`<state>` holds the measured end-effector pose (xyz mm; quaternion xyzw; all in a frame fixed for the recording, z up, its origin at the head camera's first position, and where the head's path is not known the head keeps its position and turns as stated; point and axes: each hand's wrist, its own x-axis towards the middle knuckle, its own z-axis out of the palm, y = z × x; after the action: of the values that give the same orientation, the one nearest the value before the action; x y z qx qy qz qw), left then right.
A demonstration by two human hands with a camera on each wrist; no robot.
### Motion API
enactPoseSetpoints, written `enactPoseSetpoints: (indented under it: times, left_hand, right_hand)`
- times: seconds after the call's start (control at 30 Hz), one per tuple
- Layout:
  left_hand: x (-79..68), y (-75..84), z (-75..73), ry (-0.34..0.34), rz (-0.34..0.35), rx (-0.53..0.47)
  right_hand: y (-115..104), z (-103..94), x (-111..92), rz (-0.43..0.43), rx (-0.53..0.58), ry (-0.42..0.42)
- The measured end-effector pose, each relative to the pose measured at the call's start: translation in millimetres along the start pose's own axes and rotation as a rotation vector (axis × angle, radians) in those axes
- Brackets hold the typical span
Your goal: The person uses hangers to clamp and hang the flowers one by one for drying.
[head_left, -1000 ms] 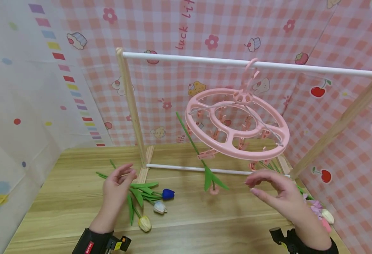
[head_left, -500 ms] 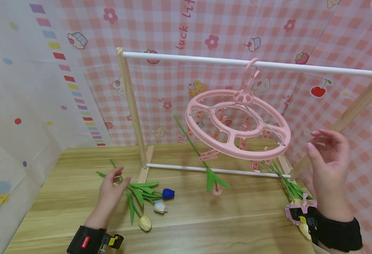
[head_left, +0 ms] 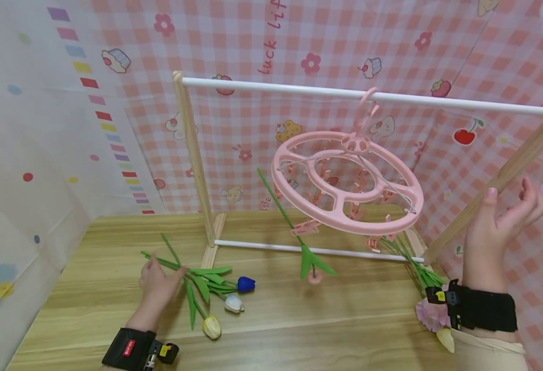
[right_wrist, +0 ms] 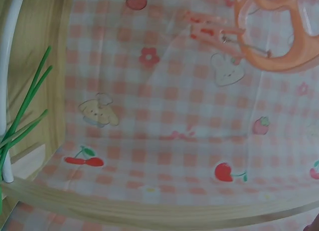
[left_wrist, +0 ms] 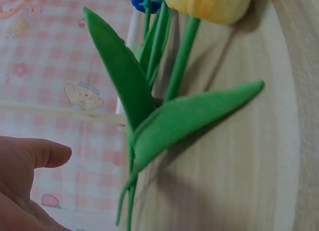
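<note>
My left hand [head_left: 156,281] is low over the left stems, thumb spread from the fingers. In the left wrist view its thumb [left_wrist: 52,152] stands apart from the green stems. The bunch holds a blue tulip [head_left: 245,284], a white tulip [head_left: 233,303] and a yellow tulip [head_left: 211,326], lying on the table. My right hand [head_left: 503,221] is raised by the right wooden post, palm up, holding nothing visible. A pink clip hanger [head_left: 341,219] hangs from the white rod [head_left: 271,86]. One clip [head_left: 305,227] grips a tulip's stem [head_left: 278,206], its pale pink flower [head_left: 315,277] downward.
The rack has a left wooden post [head_left: 192,154], a right wooden post [head_left: 508,175] and a lower white bar [head_left: 262,246]. More flowers [head_left: 431,314] lie at the table's right, partly behind the right wrist. Checked cloth [head_left: 234,41] covers the walls.
My right hand has moved right from below the hanger to the right post, its fingers spreading. My left hand has shifted slightly left and down onto the stems.
</note>
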<state>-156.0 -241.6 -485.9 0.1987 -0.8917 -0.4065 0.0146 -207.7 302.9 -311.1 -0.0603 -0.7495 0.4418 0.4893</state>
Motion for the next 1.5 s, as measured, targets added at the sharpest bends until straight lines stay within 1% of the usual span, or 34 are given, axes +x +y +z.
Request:
enactPoseSetpoints:
  times: [0.1,0.2,0.3,0.33,0.4,0.47,0.5,0.53,0.6,0.73,0.87,0.93,1.07,1.2,1.33,1.4,1.47,1.5]
  left_hand:
    - [1.3,-6.5,0.2,-0.02,-0.017,-0.005]
    - [2.0,-10.4,0.9,-0.038,-0.029,0.0]
    - [2.3,-12.2,2.1,-0.038,-0.034,0.01]
    - [2.1,-12.1,2.3,-0.038,-0.037,0.009]
    - [2.2,-11.7,3.1,-0.043,-0.042,0.004]
    - [2.1,-10.8,3.9,-0.056,-0.046,-0.005]
    - [2.2,-10.1,4.3,-0.064,-0.044,-0.01]
    - [2.2,-9.3,4.6,-0.069,-0.04,-0.015]
    - [2.1,-8.0,5.1,-0.078,-0.029,-0.027]
    - [1.4,-6.6,6.2,-0.089,-0.004,-0.034]
    - [-0.1,-7.5,7.0,-0.104,-0.009,-0.057]
    - [-0.4,-8.0,7.0,-0.108,-0.013,-0.07]
    - [0.7,-8.8,7.2,-0.13,-0.024,-0.111]
    - [4.1,-10.5,9.5,-0.14,-0.031,-0.156]
    - [7.6,-11.2,12.5,-0.129,-0.039,-0.189]
    - [9.1,-11.1,14.2,-0.121,-0.043,-0.203]
    - [10.2,-11.1,15.9,-0.113,-0.051,-0.22]
    - [10.7,-11.4,16.9,-0.107,-0.056,-0.231]
  right_hand:
    - [4.9,0.7,5.5,0.105,-0.053,0.004]
    - [22.3,1.7,14.1,0.182,-0.11,-0.004]
    - [41.1,2.5,22.1,0.26,-0.11,-0.034]
    - [45.7,2.4,24.3,0.294,-0.066,-0.056]
    - [48.5,3.1,27.7,0.365,0.073,-0.083]
    - [49.7,4.5,31.0,0.44,0.201,-0.089]
    - [50.9,5.6,33.0,0.457,0.252,-0.081]
    - [52.6,7.0,34.6,0.462,0.273,-0.068]
    - [56.9,9.9,36.9,0.458,0.231,-0.042]
    - [67.1,12.6,40.4,0.411,0.005,-0.017]
    - [74.1,10.6,43.8,0.367,-0.153,-0.014]
    - [76.3,9.6,45.0,0.354,-0.199,-0.016]
    - [78.7,9.7,46.0,0.345,-0.227,-0.012]
    - [78.4,10.8,46.7,0.369,-0.226,-0.016]
    - [77.0,10.8,47.4,0.4,-0.203,-0.028]
    - [76.6,10.7,47.1,0.392,-0.207,-0.023]
    - [75.7,9.7,46.8,0.41,-0.175,-0.03]
    - [75.5,9.7,46.5,0.412,-0.179,-0.03]
